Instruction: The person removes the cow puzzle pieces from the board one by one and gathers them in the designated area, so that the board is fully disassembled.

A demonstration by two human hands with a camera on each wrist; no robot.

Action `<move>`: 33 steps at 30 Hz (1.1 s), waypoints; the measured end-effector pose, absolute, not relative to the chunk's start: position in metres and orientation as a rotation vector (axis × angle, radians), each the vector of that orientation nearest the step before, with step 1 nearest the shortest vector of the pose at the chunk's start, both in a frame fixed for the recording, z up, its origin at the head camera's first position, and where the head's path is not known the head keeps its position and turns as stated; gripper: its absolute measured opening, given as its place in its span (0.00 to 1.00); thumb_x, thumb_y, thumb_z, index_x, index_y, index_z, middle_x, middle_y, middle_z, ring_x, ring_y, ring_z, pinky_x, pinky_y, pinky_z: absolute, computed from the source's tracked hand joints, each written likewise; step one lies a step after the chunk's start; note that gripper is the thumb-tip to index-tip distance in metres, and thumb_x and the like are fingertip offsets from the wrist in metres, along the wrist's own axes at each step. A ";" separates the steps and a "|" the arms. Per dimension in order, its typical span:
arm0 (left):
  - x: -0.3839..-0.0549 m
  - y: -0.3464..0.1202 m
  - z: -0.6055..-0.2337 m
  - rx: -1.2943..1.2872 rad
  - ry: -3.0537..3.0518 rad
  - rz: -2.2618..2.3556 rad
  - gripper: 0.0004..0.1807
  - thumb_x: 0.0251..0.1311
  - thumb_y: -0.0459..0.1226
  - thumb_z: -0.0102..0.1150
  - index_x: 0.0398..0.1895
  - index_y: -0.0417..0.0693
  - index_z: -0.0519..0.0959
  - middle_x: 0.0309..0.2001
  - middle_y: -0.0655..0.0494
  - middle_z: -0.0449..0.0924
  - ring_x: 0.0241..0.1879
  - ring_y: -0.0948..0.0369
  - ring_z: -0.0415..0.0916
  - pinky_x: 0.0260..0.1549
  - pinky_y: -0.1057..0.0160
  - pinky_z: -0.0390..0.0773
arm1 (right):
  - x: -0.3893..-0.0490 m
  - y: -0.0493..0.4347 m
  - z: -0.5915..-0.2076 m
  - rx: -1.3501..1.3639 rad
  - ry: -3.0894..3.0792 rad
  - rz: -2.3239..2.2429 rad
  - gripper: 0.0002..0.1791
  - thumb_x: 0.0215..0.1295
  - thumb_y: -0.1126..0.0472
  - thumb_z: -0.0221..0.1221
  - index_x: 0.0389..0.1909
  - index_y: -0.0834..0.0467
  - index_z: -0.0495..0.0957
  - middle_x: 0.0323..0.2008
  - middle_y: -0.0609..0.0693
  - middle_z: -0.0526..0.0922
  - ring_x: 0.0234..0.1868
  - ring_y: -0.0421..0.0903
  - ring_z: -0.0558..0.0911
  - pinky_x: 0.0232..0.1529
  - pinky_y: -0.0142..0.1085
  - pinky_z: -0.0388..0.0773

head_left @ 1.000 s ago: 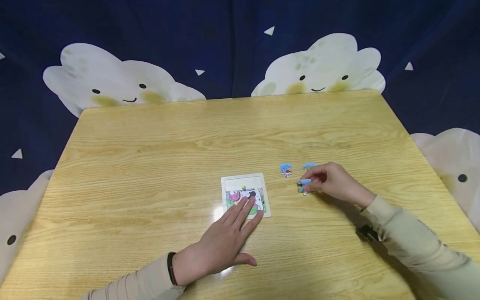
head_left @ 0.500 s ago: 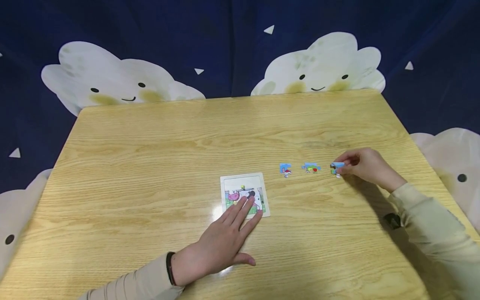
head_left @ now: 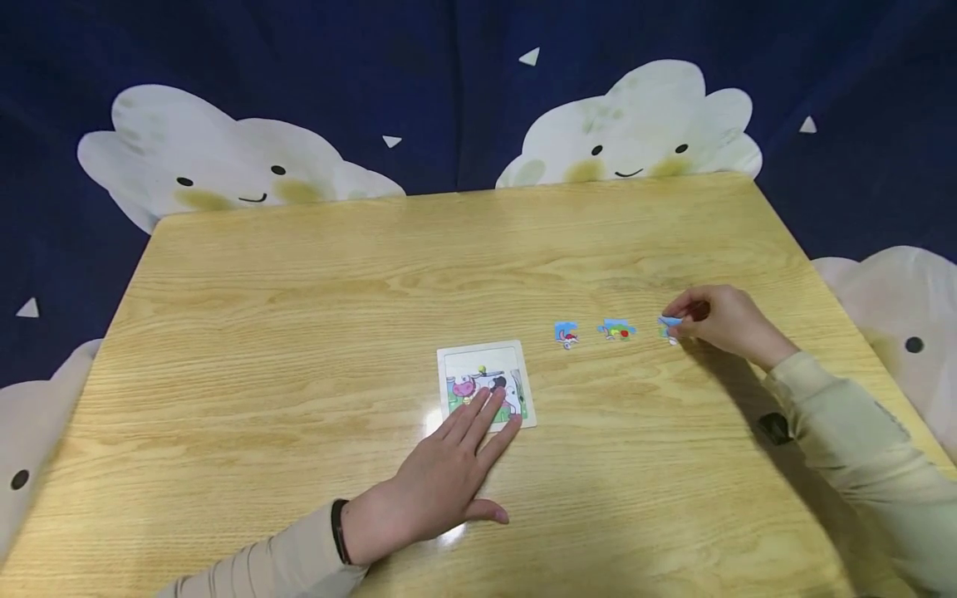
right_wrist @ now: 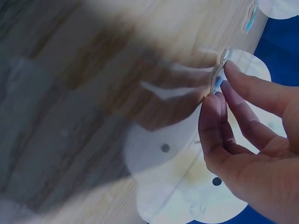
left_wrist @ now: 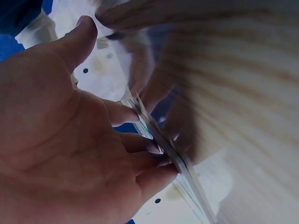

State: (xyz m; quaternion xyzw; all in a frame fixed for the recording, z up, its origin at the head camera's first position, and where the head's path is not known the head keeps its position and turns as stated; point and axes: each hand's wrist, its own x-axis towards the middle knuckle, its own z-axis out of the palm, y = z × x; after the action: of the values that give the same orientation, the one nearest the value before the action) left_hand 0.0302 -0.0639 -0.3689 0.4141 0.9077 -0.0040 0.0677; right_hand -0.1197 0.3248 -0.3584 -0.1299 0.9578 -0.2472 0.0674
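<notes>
My left hand (head_left: 449, 482) lies with straight fingers across the lower part of a square puzzle board (head_left: 530, 407), its thumb spread to the side over the table. The board shows a cow picture in its lower part and a bare white strip along the top. In the left wrist view the fingertips (left_wrist: 168, 175) rest on the board's edge. My right hand (head_left: 733, 324) pinches a jigsaw piece (head_left: 666, 322), blue with white, between thumb and fingers close over the table. The right wrist view shows this piece (right_wrist: 217, 72) edge-on, partly covered by fingers.
Left of the right hand, two more jigsaw pieces lie in a row: one with a green and red print (head_left: 616, 330), another blue with red (head_left: 566, 334). The wooden table (head_left: 299, 332) ends at a dark blue curtain (head_left: 441, 83) with cloud prints.
My right hand has carried its jigsaw piece right and slightly away, to the right end of the row, uncovering the middle piece. The left hand has stayed on the board.
</notes>
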 end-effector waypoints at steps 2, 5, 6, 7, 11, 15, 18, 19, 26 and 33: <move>0.030 -0.064 -0.370 1.248 2.733 0.004 0.55 0.56 0.70 0.48 0.77 0.43 0.52 0.76 0.35 0.43 0.75 0.44 0.43 0.70 0.55 0.52 | -0.119 0.324 -0.356 -0.381 2.885 -0.739 0.09 0.56 0.67 0.69 0.38 0.63 0.85 0.29 0.50 0.84 0.28 0.43 0.79 0.28 0.31 0.72; 0.030 -0.063 -0.371 1.249 2.734 -0.010 0.55 0.56 0.70 0.46 0.78 0.44 0.51 0.76 0.35 0.42 0.75 0.44 0.41 0.71 0.55 0.51 | -0.115 0.321 -0.352 -0.402 2.894 -0.740 0.08 0.57 0.65 0.69 0.38 0.62 0.85 0.28 0.49 0.84 0.28 0.41 0.79 0.28 0.30 0.72; 0.029 -0.063 -0.371 1.249 2.736 -0.020 0.55 0.56 0.70 0.46 0.78 0.44 0.51 0.76 0.35 0.42 0.75 0.44 0.41 0.71 0.55 0.50 | -0.113 0.319 -0.350 -0.414 2.895 -0.748 0.08 0.58 0.64 0.69 0.38 0.62 0.85 0.28 0.48 0.84 0.28 0.40 0.79 0.28 0.30 0.72; 0.029 -0.062 -0.371 1.250 2.736 -0.021 0.55 0.56 0.71 0.46 0.78 0.44 0.51 0.76 0.35 0.42 0.75 0.44 0.41 0.71 0.55 0.50 | -0.111 0.315 -0.348 -0.441 2.889 -0.777 0.08 0.58 0.64 0.69 0.38 0.62 0.85 0.28 0.48 0.84 0.28 0.39 0.80 0.28 0.29 0.73; 0.030 -0.063 -0.370 1.239 2.725 0.015 0.54 0.58 0.70 0.46 0.78 0.44 0.50 0.76 0.35 0.41 0.75 0.44 0.40 0.71 0.55 0.49 | -0.104 0.285 -0.346 -0.548 2.766 -0.954 0.06 0.59 0.69 0.67 0.38 0.63 0.84 0.29 0.49 0.86 0.29 0.38 0.83 0.29 0.26 0.75; 0.030 -0.064 -0.369 1.240 2.729 0.053 0.53 0.58 0.69 0.46 0.77 0.43 0.51 0.76 0.35 0.41 0.75 0.44 0.40 0.71 0.54 0.50 | -0.101 0.247 -0.347 -0.628 2.599 -1.090 0.07 0.60 0.73 0.63 0.39 0.64 0.84 0.32 0.51 0.87 0.33 0.44 0.85 0.32 0.29 0.79; 0.030 -0.064 -0.369 1.250 2.747 0.069 0.53 0.59 0.68 0.47 0.77 0.43 0.52 0.76 0.35 0.42 0.75 0.44 0.41 0.70 0.54 0.51 | -0.102 0.222 -0.351 -0.680 2.496 -1.154 0.07 0.61 0.74 0.62 0.39 0.64 0.84 0.34 0.53 0.87 0.34 0.46 0.86 0.34 0.31 0.80; 0.030 -0.064 -0.370 1.252 2.753 0.070 0.53 0.58 0.68 0.47 0.77 0.43 0.52 0.76 0.35 0.42 0.75 0.44 0.41 0.70 0.53 0.52 | -0.102 0.215 -0.352 -0.687 2.463 -1.170 0.07 0.61 0.74 0.62 0.39 0.65 0.84 0.35 0.54 0.87 0.35 0.46 0.86 0.35 0.32 0.80; 0.031 -0.064 -0.371 1.264 2.775 0.037 0.53 0.58 0.69 0.46 0.77 0.43 0.54 0.76 0.35 0.44 0.75 0.44 0.42 0.70 0.53 0.52 | -0.101 0.160 -0.356 -0.781 2.324 -1.210 0.08 0.59 0.72 0.66 0.39 0.67 0.84 0.35 0.54 0.87 0.35 0.45 0.85 0.37 0.32 0.81; 0.034 -0.062 -0.369 1.256 2.755 0.014 0.52 0.60 0.68 0.45 0.77 0.42 0.53 0.76 0.35 0.44 0.75 0.44 0.42 0.70 0.54 0.53 | -0.101 0.118 -0.355 -0.871 2.267 -1.162 0.07 0.61 0.72 0.64 0.40 0.66 0.84 0.34 0.52 0.87 0.35 0.41 0.85 0.39 0.32 0.80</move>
State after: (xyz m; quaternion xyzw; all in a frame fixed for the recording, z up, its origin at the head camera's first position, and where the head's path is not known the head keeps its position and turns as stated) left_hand 0.0336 -0.0619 -0.3686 0.4141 0.9084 0.0045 0.0571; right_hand -0.1009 0.1181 -0.3554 -0.3153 0.8209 -0.4208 0.2228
